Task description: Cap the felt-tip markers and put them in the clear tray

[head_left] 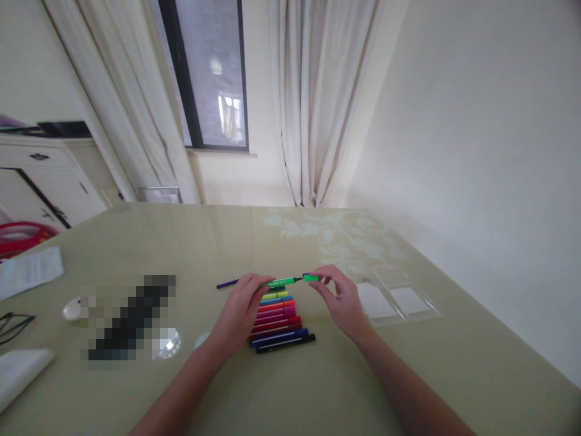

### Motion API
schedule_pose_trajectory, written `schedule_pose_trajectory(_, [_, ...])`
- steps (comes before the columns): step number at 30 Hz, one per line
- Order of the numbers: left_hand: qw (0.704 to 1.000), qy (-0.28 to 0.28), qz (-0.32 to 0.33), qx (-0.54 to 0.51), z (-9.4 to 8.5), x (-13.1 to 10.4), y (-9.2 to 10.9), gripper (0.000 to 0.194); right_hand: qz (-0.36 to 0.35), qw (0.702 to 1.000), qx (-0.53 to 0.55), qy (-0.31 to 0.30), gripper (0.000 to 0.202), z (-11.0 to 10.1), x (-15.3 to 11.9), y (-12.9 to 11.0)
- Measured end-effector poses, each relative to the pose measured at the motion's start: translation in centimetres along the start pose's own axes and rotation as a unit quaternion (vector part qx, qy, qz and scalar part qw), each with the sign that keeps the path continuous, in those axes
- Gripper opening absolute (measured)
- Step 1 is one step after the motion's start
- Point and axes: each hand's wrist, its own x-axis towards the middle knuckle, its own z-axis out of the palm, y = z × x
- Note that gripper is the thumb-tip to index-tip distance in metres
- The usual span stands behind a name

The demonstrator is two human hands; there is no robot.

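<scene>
My left hand is closed around the barrel of a green felt-tip pen, whose dark tip is bare and points right. Between the thumb and fingers of my right hand is the pen's green cap, just off the tip. Under and in front of my left hand lies a row of several felt-tip pens, running from yellow-green through blue, orange, pink and red to navy and black. My left hand hides their left ends. A purple pen lies apart, behind my left hand.
A clear plastic case with white inserts lies to the right on the table. Further left are a white mouse, a blurred-out dark object, glasses, papers and a white object. A wall borders the right side.
</scene>
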Motion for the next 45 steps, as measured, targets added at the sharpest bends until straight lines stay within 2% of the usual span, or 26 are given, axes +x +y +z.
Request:
schedule_pose_trajectory(7, [1.0,-0.008,0.023,-0.011,0.2,-0.2,0.4,0.027,0.004,0.999,0.027,-0.026,0.01,0.2,-0.1,-0.1])
schedule_pose_trajectory(12, [0.999,0.018,0.029,-0.015,0.4,-0.4,0.5,0.023,0.023,0.998,0.047,-0.017,0.013,0.3,-0.2,-0.2])
schedule_pose_trajectory(19, [0.998,0.042,0.054,-0.007,0.3,-0.7,1.3,0.022,0.022,0.994,0.097,-0.047,0.016,0.7,-0.4,-0.5])
schedule_pose_trajectory(23, [0.997,0.038,0.06,-0.011,0.3,-0.7,1.5,0.018,0.018,0.993,0.104,-0.048,0.015,0.8,-0.4,-0.6])
schedule_pose_trajectory(38, [0.995,0.02,-0.034,-0.087,1.1,-1.1,2.1,0.014,0.05,0.99,0.124,-0.055,0.015,1.0,-0.8,-0.4])
schedule_pose_trajectory(45, [0.994,0.015,-0.057,-0.095,1.4,-1.3,2.0,0.014,0.022,0.992,0.115,-0.049,0.013,1.0,-0.9,-0.2])
